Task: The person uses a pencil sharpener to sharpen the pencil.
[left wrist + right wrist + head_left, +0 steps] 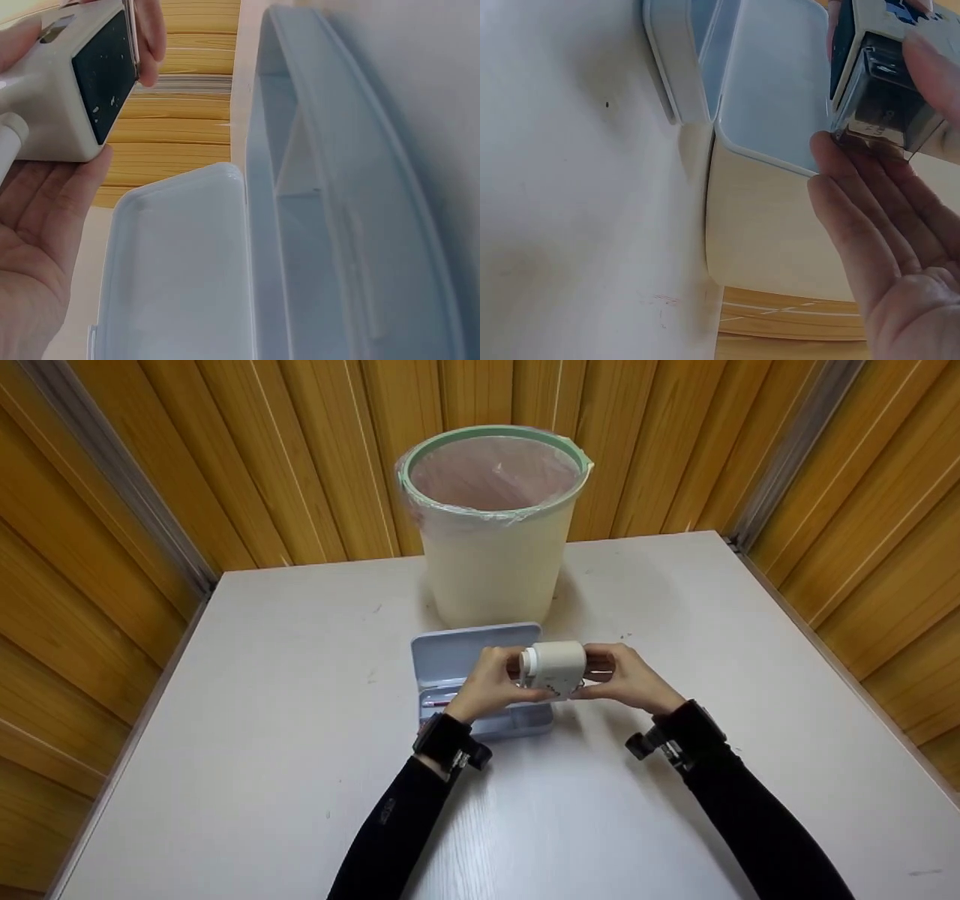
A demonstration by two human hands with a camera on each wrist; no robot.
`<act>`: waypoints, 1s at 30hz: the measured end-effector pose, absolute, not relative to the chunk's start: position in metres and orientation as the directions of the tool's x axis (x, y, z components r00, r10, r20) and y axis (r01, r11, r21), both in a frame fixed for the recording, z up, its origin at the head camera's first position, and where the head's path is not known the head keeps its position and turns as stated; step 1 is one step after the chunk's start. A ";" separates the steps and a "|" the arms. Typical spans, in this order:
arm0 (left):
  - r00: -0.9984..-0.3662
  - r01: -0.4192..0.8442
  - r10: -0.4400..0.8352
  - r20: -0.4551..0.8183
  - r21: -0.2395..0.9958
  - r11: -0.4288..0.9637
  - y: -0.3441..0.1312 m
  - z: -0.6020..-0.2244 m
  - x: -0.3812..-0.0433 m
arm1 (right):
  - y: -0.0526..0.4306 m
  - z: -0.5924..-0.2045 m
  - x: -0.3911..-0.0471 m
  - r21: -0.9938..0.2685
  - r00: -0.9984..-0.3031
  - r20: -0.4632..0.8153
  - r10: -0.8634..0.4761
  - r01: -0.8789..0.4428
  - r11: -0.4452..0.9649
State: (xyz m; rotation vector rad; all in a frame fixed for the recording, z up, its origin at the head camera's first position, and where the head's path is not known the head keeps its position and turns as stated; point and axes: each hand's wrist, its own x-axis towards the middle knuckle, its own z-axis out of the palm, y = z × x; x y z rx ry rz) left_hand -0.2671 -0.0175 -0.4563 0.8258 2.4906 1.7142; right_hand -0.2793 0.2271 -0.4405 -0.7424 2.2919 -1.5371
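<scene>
Held above an open pale-blue pencil case (454,652) is a cream desktop pencil sharpener (561,664), with a white round part on its left end. My left hand (487,686) grips the sharpener's body from the left, thumb on one side and fingers on the other. In the left wrist view, the sharpener's dark base (109,75) shows. On the other end, my right hand (626,681) pinches the clear, dark-looking shavings drawer (885,94) between thumb and fingers. Whether the drawer is partly pulled out, I cannot tell. A thin reddish pencil (435,703) lies in the case.
Behind the pencil case stands a cream waste bin (495,570) with a green rim and a clear plastic liner. The white table (285,720) carries small dark specks. Wood-slat walls (315,457) enclose the back and both sides.
</scene>
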 end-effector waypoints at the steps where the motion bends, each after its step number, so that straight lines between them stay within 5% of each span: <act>1: -0.862 0.411 0.421 0.282 0.875 0.256 -0.017 -0.456 -0.267 | 0.228 -0.440 -0.279 -0.917 -0.828 0.049 -0.559 -0.259 0.303; 30: -0.875 0.399 0.391 0.285 0.882 0.251 -0.034 -0.454 -0.266 | 0.260 -0.433 -0.287 -0.890 -0.851 0.069 -0.520 -0.288 0.353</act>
